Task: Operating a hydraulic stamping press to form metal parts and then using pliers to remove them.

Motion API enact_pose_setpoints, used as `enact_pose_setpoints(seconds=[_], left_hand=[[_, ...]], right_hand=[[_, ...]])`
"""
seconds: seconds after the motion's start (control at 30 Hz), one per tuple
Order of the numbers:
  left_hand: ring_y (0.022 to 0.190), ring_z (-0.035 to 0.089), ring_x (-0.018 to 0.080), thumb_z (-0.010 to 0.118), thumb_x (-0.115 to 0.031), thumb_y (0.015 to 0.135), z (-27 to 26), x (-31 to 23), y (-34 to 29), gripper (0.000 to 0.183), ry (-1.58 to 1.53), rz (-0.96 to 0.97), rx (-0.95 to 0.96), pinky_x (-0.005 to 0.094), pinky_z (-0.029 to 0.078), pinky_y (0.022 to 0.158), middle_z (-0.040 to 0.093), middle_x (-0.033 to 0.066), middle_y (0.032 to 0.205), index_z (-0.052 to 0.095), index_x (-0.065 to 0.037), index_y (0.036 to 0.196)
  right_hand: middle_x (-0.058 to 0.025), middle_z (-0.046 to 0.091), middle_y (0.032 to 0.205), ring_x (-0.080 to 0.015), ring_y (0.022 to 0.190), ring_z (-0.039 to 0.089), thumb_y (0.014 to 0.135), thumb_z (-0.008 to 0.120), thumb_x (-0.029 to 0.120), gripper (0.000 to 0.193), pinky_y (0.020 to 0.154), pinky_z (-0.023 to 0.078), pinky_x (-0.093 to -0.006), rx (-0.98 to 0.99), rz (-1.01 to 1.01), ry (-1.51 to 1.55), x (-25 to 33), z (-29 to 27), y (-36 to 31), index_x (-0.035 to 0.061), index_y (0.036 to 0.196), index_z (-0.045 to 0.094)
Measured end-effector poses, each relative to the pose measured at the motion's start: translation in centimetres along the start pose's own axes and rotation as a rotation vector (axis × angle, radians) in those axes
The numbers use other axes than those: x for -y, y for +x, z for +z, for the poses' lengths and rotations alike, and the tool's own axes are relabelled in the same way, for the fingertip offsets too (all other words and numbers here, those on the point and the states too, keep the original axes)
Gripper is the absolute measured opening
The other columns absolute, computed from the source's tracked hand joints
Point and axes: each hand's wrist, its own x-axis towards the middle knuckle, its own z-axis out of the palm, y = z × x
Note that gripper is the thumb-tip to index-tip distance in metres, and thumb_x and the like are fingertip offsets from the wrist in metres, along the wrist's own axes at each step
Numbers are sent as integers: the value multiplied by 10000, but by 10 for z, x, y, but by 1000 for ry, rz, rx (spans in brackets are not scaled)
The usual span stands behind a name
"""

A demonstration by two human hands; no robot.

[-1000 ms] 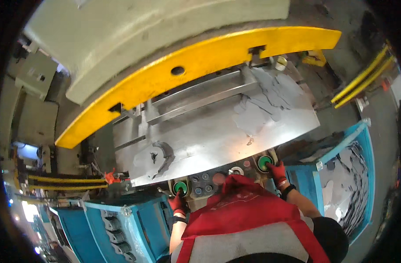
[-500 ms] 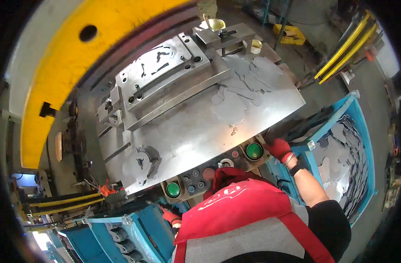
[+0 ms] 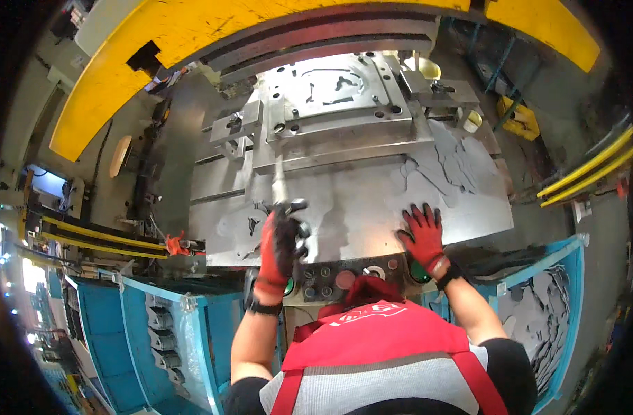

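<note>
My left hand (image 3: 279, 249), in a red and black glove, is raised over the front of the metal press table (image 3: 372, 190). Its fingers are curled around a pale, slim stick-like tool (image 3: 280, 188) that points toward the die block (image 3: 344, 128); blur hides its exact kind. My right hand (image 3: 422, 234), gloved alike, is spread with fingers apart at the table's front edge, holding nothing. Left of centre lie cut dark flat metal pieces (image 3: 242, 228), partly covered by my left hand. More thin grey sheet pieces (image 3: 455, 166) overlap on the table's right side.
A control panel with a red button (image 3: 345, 279) and a green button (image 3: 419, 272) sits below the table edge. Blue bins stand left (image 3: 206, 332) and right (image 3: 576, 297), the right one holding sheet pieces. The yellow press frame (image 3: 275, 28) arches overhead.
Both hands have come up from beside the control panel to the table front. The pale tool now shows in my left hand. My view has turned, shifting the die rightward.
</note>
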Motion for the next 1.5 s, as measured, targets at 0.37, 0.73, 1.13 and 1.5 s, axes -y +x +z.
enact_pose_setpoints(seconds=[0.37,0.73,1.13,1.5], left_hand=[[370,415,92,415,-541,881,62,-1,169,488,81,75,129,223,337,344,479,-3,521,547,-89,753],[398,370,58,411,-517,893,45,-19,59,450,17,-3,84,195,300,355,456,-16,569,523,-86,831],[369,370,56,385,-498,908,-20,29,-97,461,-2,9,-421,202,291,336,411,-27,509,512,-65,813],[437,424,74,453,-470,885,-23,70,-85,361,-555,122,-663,200,345,386,463,-19,602,508,-118,827]], right_hand=[[-197,396,1275,-372,1224,320,687,682,296,652,1032,197,-511,-291,514,53,-32,2,-48,47,1226,415],[-265,275,1365,-333,1263,290,627,786,316,1041,1050,243,-386,-326,1102,404,-107,28,-88,-65,1360,153],[2,513,682,-126,529,469,781,633,154,143,478,394,-268,-66,681,763,-142,-8,-91,45,849,568],[11,493,645,-62,459,402,882,522,233,394,416,322,-200,68,840,1244,-100,-53,-51,108,1252,474]])
